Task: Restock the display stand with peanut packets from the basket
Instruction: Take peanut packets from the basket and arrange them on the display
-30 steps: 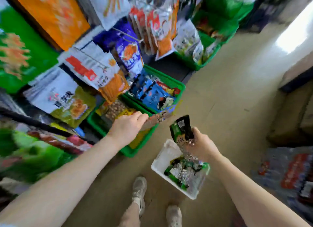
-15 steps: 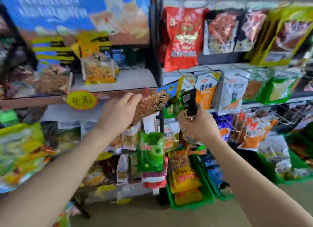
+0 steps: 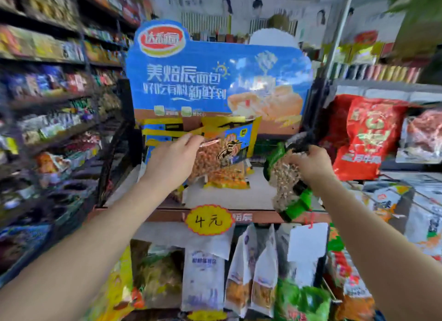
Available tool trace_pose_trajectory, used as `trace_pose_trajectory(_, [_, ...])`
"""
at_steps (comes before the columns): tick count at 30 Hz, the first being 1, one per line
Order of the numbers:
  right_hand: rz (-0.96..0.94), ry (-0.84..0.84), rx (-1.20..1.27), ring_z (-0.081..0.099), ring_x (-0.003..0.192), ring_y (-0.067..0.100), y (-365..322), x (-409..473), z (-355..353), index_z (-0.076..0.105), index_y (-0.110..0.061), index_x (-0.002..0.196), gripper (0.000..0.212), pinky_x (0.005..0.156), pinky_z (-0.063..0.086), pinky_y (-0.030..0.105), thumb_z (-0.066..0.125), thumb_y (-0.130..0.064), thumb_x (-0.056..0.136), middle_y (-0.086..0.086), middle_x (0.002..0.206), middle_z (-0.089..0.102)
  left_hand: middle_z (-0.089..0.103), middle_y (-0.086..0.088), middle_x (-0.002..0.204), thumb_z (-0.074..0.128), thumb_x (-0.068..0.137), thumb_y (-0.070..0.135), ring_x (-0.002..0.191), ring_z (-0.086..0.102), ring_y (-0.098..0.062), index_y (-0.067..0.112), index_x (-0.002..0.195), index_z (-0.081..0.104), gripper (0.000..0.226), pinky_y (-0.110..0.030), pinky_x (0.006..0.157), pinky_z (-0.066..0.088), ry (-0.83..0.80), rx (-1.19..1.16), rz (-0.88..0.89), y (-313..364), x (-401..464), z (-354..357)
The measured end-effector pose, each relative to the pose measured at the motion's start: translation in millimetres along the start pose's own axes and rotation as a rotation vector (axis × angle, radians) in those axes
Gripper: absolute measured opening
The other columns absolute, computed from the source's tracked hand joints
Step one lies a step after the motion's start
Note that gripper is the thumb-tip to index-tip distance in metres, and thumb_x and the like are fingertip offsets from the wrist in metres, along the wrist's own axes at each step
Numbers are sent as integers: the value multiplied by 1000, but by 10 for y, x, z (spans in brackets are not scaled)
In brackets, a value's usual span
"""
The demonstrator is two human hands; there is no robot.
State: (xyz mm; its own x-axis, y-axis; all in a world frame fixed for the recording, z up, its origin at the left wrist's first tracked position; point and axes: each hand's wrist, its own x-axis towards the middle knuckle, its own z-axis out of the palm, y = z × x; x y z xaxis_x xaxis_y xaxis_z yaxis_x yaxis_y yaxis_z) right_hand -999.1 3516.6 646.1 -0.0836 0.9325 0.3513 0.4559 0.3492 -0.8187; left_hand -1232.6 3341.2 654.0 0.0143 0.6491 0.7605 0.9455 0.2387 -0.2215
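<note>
Left hand [image 3: 171, 164] grips a blue-yellow peanut packet [image 3: 222, 150] over the display stand shelf [image 3: 239, 196]; right hand [image 3: 311, 164] clutches a green packet [image 3: 285, 177]; one orange packet [image 3: 227, 178] lies beyond them.

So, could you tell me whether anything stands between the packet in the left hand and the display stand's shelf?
Nothing visible blocks it. The left hand holds the blue-and-yellow peanut packet just above the white shelf; an orange packet lies behind it, with bare shelf in front.
</note>
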Motion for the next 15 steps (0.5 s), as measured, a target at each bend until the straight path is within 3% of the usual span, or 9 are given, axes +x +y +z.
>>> trace_pose_trajectory(3, [27,48,-73,61,78,32,-162,330,201,61,-4,107,40,66,47,36,63,-20,71,15,86,65,68,-15,93,67,75,-3,49,61,-36,5,103,62,30,-39,37,49,-65,-99,-13,-215,77,161])
trace_pose_trajectory(5, [-68,92,-234,57,87,34,-275,478,336,55,-5,112,35,67,43,35,54,-17,79,16,97,61,65,-15,104,54,89,4,72,64,-38,7,111,58,23,-45,53,52,-82,-241,-130,-282,79,287])
trace_pose_trajectory(7, [-206,107,-479,50,109,40,-322,567,509,50,-5,117,33,75,46,43,53,-14,86,20,120,54,63,-13,112,44,96,13,92,61,-35,9,117,53,23,-42,67,49,-104,-463,-317,-328,36,417])
trace_pose_trajectory(9, [-282,87,-703,39,123,41,-286,622,711,40,-6,129,44,86,46,48,54,-14,89,20,138,41,60,-12,117,41,98,15,98,58,-28,7,118,51,23,-34,71,44,-170,-702,-540,-382,-55,561])
trace_pose_trajectory(12, [-315,38,-868,35,127,42,-125,726,989,32,-5,135,50,95,42,50,52,-7,88,21,144,33,53,-13,120,40,98,14,98,51,-21,2,122,47,27,-20,63,37,-212,-940,-903,-478,-253,727])
trace_pose_trajectory(15, [-376,22,-948,34,127,41,36,771,1231,30,-2,136,49,98,39,50,46,-3,90,20,143,34,49,-6,126,38,99,12,108,50,-24,3,130,44,32,-27,75,41,-209,-977,-1131,-567,-438,780])
